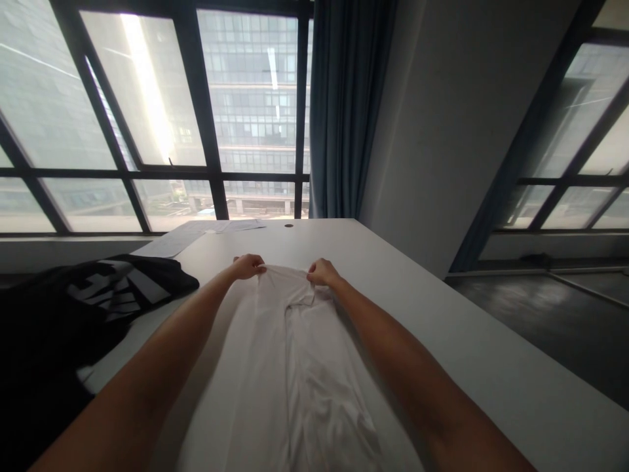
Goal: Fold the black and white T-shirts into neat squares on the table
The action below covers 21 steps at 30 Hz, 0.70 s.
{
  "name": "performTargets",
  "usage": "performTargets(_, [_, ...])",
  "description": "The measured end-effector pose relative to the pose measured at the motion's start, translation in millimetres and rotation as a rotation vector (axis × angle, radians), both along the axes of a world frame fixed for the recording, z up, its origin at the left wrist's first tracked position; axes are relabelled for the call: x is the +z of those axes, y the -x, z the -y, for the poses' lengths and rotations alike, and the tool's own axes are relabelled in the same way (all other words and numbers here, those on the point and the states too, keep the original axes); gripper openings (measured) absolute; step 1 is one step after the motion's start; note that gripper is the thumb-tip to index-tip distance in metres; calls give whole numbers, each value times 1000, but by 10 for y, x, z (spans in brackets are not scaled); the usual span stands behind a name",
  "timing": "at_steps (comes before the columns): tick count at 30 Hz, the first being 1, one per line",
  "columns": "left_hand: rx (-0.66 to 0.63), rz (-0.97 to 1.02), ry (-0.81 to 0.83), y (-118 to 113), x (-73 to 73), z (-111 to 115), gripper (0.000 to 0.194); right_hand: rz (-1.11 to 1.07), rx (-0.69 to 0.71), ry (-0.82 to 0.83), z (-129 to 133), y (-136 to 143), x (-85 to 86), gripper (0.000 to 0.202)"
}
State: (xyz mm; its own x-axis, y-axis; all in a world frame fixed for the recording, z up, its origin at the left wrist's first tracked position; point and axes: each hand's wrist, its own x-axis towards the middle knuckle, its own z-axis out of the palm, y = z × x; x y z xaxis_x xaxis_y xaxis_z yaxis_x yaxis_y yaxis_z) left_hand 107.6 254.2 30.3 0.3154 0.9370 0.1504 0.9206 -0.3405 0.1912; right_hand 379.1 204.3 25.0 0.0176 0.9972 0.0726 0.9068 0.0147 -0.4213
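Note:
A white cloth garment [265, 367] lies lengthwise on the table, running from its far edge back toward me. One lengthwise fold or seam goes down its middle, and its right half is wrinkled. My left hand [249, 265] pinches the far left corner of the garment between thumb and fingers. At the far right corner, my right hand [322, 271] pinches the fabric in the same way. The far edge stretches between both hands, slightly raised. Which kind of garment it is I cannot tell.
A white table [393, 288] extends away from me toward the windows. Black fabric with a grey print [122, 288] is heaped on the left. Paper sheets [171, 244] lie at the far left, and a round hole [289, 225] is near the far edge. A blue curtain [344, 111] hangs behind.

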Motion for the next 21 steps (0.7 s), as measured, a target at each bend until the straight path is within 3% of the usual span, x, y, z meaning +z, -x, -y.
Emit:
performTargets(5, [88,21,-79,-60,188,-11,35,-122,-98,-216,-76,6,175,28])
performTargets(8, [130,13,-123,-239,180,59,43,-63,-162,-176,-80,17,145,33])
performTargets(11, [110,-22,-127,-429,67,262,48,-7,-146,-102,33,22,69,37])
performTargets(14, [28,-70,-56,-534,-106,603,43,64,-51,-80,288,26,14,42])
performTargets(18, [-43,-120,32,-514,-339,1090,56,185,151,88,736,93,-47,53])
performTargets(21, [-49,-162,72,-446,-446,1249,68,223,212,198,1011,196,-106,69])
